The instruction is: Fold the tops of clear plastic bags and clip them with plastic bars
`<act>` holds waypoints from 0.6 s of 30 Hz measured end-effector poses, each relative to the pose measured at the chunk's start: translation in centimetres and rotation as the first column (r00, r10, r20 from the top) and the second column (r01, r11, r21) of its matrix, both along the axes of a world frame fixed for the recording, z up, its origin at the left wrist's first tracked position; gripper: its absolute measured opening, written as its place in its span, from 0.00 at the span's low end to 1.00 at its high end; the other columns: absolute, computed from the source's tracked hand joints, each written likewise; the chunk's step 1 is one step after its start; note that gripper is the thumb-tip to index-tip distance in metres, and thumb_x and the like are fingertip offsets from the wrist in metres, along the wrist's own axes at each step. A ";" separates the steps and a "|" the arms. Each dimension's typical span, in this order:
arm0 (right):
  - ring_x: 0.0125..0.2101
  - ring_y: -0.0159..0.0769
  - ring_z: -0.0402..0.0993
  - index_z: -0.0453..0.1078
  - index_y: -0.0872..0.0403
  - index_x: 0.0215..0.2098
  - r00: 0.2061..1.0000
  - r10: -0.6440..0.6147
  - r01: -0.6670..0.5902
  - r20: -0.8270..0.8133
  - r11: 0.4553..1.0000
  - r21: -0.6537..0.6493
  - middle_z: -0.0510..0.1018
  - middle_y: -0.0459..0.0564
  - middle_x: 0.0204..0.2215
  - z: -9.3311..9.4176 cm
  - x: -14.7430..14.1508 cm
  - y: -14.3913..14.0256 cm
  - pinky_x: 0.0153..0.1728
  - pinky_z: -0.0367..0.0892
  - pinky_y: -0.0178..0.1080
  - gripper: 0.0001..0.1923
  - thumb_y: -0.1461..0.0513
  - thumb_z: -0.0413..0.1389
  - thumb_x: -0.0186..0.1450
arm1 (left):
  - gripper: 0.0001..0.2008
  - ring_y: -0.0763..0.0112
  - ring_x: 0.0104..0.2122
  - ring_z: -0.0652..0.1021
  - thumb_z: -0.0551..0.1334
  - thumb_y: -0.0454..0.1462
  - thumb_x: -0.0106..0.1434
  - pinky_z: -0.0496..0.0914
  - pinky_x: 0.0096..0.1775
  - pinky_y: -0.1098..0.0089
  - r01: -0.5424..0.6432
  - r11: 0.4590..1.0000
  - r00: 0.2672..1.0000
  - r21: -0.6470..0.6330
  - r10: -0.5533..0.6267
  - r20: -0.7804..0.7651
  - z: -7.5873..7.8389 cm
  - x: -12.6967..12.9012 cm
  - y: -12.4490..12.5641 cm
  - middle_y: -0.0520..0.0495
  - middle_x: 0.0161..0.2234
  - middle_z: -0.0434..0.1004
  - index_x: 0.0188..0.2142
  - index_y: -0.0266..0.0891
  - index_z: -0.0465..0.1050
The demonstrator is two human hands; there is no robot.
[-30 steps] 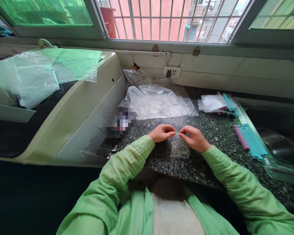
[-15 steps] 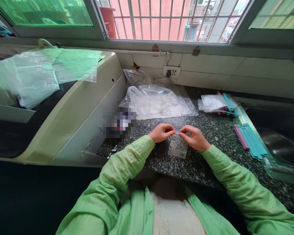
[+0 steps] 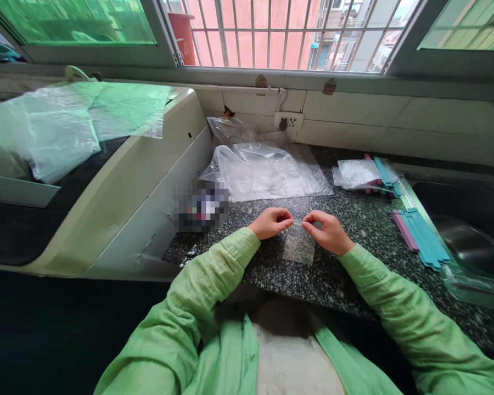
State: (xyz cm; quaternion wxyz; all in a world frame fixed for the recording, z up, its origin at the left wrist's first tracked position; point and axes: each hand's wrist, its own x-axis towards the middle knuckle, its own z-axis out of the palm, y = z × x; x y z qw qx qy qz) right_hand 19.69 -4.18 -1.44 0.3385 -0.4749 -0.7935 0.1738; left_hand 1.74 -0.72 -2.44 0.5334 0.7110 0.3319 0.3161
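A small clear plastic bag [image 3: 298, 250] hangs over the dark speckled counter [image 3: 267, 269], held near its top edge between both hands. My left hand [image 3: 270, 223] is closed in a pinch on the top left of the bag. The thumb and fingertips of my right hand [image 3: 328, 232] pinch the top right. Between the two pinches a short pale strip of the edge shows. Behind the hands lies a heap of clear plastic bags [image 3: 263, 171] on the counter.
Teal strips [image 3: 426, 238] and a pink strip [image 3: 405, 230] lie by the sink [image 3: 469, 230]. More strips sit behind with a plastic packet [image 3: 358, 173]. To the left stands a large beige machine [image 3: 148, 181] beside a blurred item [image 3: 203, 207]. A wall socket [image 3: 288, 120] is at the back.
My left hand has shifted very slightly left, and a bit more of the bag's top edge shows between the fingertips. Everything else looks the same.
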 end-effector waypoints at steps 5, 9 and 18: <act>0.25 0.32 0.66 0.64 0.54 0.23 1.000 0.010 -0.011 0.020 1.000 0.019 0.71 0.47 0.21 -0.1 -0.1 -0.1 0.28 0.61 0.35 0.07 0.61 0.51 0.58 | 0.10 0.81 0.21 0.63 0.60 0.39 0.51 0.59 0.25 0.77 -0.007 1.000 1.000 -0.008 0.007 0.006 -0.2 0.0 0.1 0.54 0.20 0.65 0.26 0.31 0.69; 0.25 0.31 0.66 0.64 0.54 0.23 1.000 0.016 -0.016 0.014 1.000 0.024 0.71 0.47 0.21 -0.2 -0.1 -0.1 0.28 0.61 0.35 0.07 0.61 0.51 0.58 | 0.11 0.81 0.22 0.65 0.61 0.40 0.50 0.61 0.26 0.77 0.002 1.000 1.000 0.022 -0.002 0.013 -0.3 0.0 0.0 0.52 0.21 0.67 0.25 0.31 0.69; 0.25 0.31 0.66 0.64 0.54 0.23 1.000 0.014 -0.014 0.010 1.000 0.009 0.71 0.47 0.21 0.0 -0.3 -0.2 0.28 0.61 0.35 0.07 0.61 0.51 0.58 | 0.08 0.81 0.21 0.64 0.60 0.37 0.51 0.61 0.25 0.78 0.010 0.997 1.000 0.075 -0.009 -0.008 -0.4 0.1 0.1 0.53 0.20 0.66 0.24 0.31 0.68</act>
